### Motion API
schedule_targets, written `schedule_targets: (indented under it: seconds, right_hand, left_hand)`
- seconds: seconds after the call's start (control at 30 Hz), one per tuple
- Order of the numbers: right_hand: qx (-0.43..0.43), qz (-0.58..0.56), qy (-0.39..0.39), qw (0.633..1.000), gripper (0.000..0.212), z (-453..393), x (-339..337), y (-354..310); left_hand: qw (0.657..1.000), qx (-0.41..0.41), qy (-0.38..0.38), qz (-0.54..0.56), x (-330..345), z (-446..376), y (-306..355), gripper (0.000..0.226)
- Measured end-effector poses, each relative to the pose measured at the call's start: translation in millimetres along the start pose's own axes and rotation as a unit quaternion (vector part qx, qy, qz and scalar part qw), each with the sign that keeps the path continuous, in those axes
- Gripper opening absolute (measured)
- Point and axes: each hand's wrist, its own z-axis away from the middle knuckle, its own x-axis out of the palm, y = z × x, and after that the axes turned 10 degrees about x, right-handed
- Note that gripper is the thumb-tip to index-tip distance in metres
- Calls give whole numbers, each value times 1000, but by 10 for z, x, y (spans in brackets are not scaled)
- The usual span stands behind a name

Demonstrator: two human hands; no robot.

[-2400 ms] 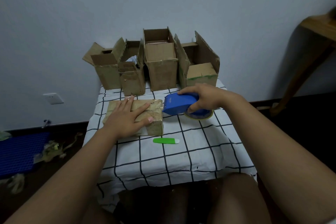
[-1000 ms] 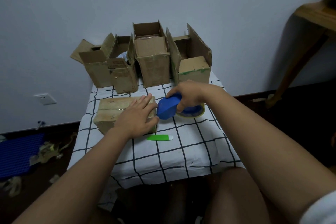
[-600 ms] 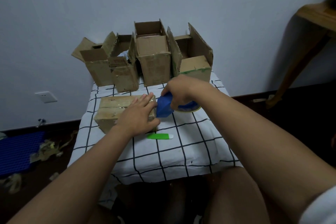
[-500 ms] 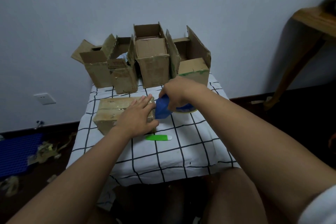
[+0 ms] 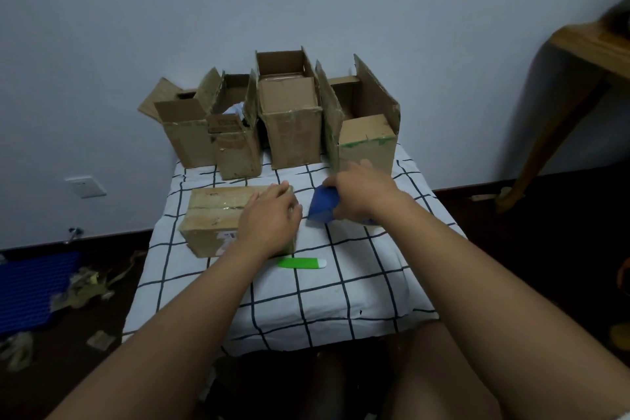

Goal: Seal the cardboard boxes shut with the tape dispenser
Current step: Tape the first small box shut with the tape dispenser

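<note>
Tape dispenser (image 5: 323, 207) gripped by right hand (image 5: 362, 194); left hand (image 5: 269, 221) presses box (image 5: 214, 218).

left hand (image 5: 269, 223): bare, no glove, no ring or watch visible; the back of the hand faces the camera.
left forearm (image 5: 177, 320): bare along its whole visible length behind the hand, no sleeve in view.
right hand (image 5: 361, 194): bare, no glove, no ring or band visible; knuckles and back of the hand show.
right forearm (image 5: 477, 283): bare from the wrist back toward the elbow.
sleeve (image 5: 618, 414): a sliver of white cloth far behind the right hand, at the frame's lower right corner.
legs (image 5: 439, 375): bare knees below the forearms, dim, with no clothing discernible on them.
</note>
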Motion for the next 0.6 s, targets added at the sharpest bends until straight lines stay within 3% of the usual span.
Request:
schedule_targets:
  seconds: [0.07,0.2,0.37,0.5,0.6]
  right_hand:
    - [16,-32,9,999,59,54,78,65]
    - [55,-85,23,995,63,123,209,173]
    - [66,-112,35,991,67,152,265,223]
    - [64,-125,52,989,68,145,225,213]
    - [63,-137,72,986,67,128,176,190]
  left_hand:
    - [999,-25,33,-8,9,-21,116,29]
    - [994,-87,64,3,28,-39,260,46]
    - [986,-146,-2,-81,39,-51,286,56]
    - [996,-55,2,-72,-69,-43,244,43]
    - [996,29,-30,-79,-174,44,103,49]
